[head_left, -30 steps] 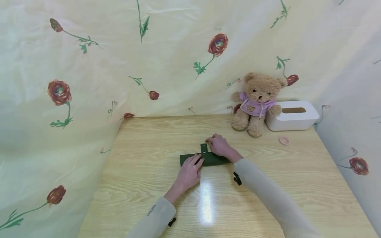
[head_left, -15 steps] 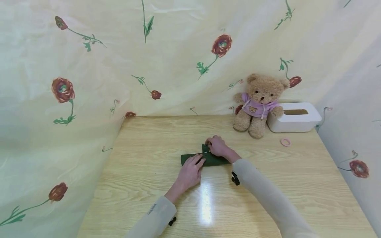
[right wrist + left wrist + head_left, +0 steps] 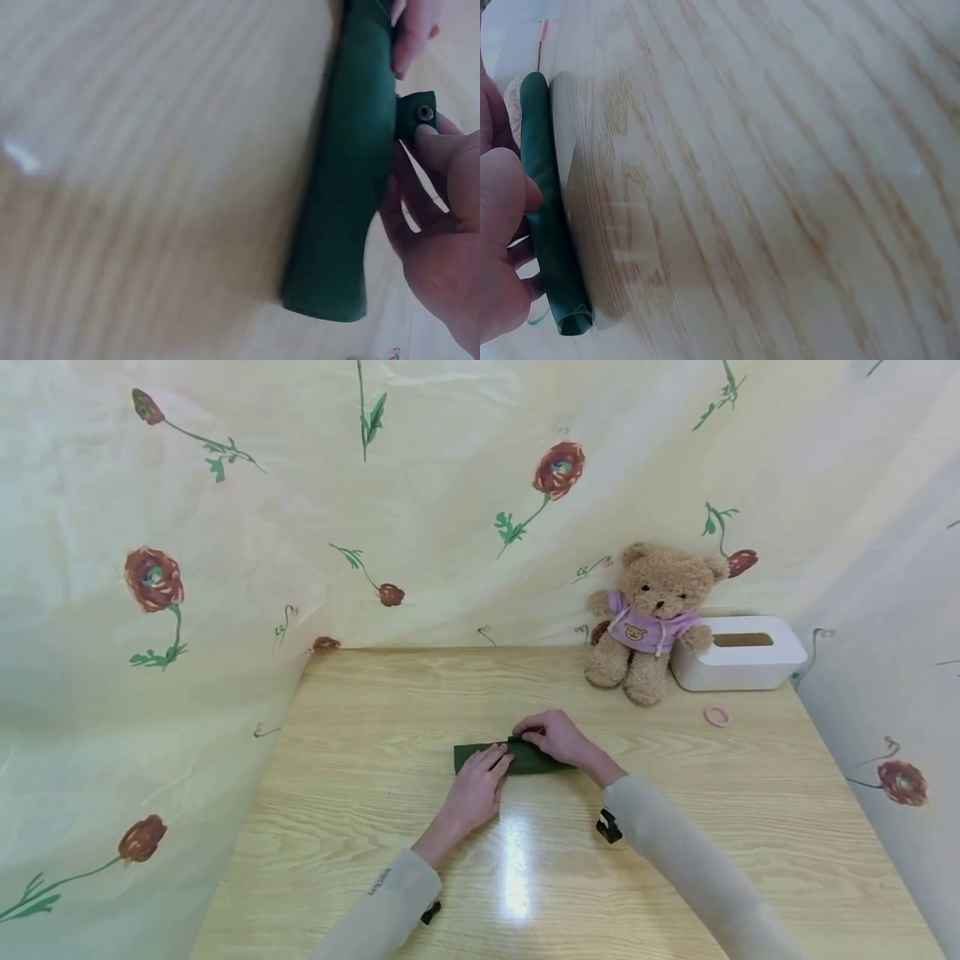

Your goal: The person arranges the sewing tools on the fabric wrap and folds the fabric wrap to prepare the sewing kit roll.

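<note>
A dark green fabric roll (image 3: pixel 540 763) lies flat on the table, with a short snap strap (image 3: pixel 417 114) standing off its far side. My left hand (image 3: pixel 474 787) holds the roll left of its middle, thumb on the near side and fingers over it, as the left wrist view shows the tubular green roll (image 3: pixel 551 217) beside the thumb. My right hand (image 3: pixel 561 740) pinches the strap near its metal snap between thumb and fingers. The roll's right part is partly behind the right hand in the head view.
On the wooden table (image 3: pixel 360 710), a teddy bear (image 3: pixel 648 622) in a purple hoodie leans by a white tissue box (image 3: pixel 742 664) at the back right. A pink ring (image 3: pixel 717 717) lies before the box. Flower-patterned cloth (image 3: pixel 435 510) hangs behind and at the sides.
The right hand has taken hold of the upright strap and brought it down toward the roll, so it now looks shorter in the head view. The left hand stays on the roll.
</note>
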The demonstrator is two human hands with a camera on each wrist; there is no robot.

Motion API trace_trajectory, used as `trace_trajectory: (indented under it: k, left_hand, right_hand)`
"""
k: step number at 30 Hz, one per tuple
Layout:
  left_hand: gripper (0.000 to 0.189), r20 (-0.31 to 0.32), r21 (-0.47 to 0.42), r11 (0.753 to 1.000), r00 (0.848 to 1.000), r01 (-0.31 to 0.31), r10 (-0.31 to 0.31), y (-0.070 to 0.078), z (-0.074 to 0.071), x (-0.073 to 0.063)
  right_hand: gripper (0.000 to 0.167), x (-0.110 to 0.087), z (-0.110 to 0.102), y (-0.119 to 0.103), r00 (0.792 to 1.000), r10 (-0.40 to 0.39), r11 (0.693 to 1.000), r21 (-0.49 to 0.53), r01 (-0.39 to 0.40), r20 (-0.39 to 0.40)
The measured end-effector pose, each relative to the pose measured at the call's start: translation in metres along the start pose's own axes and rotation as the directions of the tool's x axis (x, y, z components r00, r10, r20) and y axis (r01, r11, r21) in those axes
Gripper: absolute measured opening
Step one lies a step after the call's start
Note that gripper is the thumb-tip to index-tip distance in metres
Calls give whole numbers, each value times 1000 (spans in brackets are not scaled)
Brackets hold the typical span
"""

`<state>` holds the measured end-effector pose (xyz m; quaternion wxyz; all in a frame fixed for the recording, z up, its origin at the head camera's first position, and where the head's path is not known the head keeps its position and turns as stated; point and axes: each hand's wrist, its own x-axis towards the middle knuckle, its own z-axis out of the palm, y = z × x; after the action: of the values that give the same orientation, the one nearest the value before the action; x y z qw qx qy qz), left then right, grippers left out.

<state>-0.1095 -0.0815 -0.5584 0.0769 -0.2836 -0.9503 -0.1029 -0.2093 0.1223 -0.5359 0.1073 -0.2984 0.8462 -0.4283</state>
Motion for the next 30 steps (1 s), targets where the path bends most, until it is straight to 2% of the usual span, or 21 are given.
trace_trajectory:
  k: [5,11,18,21,23,26,30]
  left_hand:
    - [41,22,17,1000,1000,1,-2,0,-3,1]
    - [40,25,23,1000,1000,4,-5,1,-2,2]
    - [41,6,4,1000,1000,9,-9,1,3,3]
    - [44,3,-6,1000,1000,25,-25,3,5,4]
    - [48,-12,-1,999,999,38,-38,6,6,4]
    - [56,-49,12,998,997,66,-65,9,8,6]
    - [61,-43,48,995,995,87,-85,13,11,7]
  right_hand:
    - [18,-10,5,0,997,-75,996,-60,72,-33]
    - [21,-17,11,0,985,-163,976,-154,153,-52]
    - [24,-24,16,0,982,-178,967,-195,164,-57]
    - [26,-27,16,1,977,-208,953,-237,190,-50]
    - [28,-31,16,2,972,-231,937,-277,211,-40]
    - [31,-35,18,4,957,-289,899,-349,265,-18]
    - [41,-42,20,6,937,-349,825,-468,316,17]
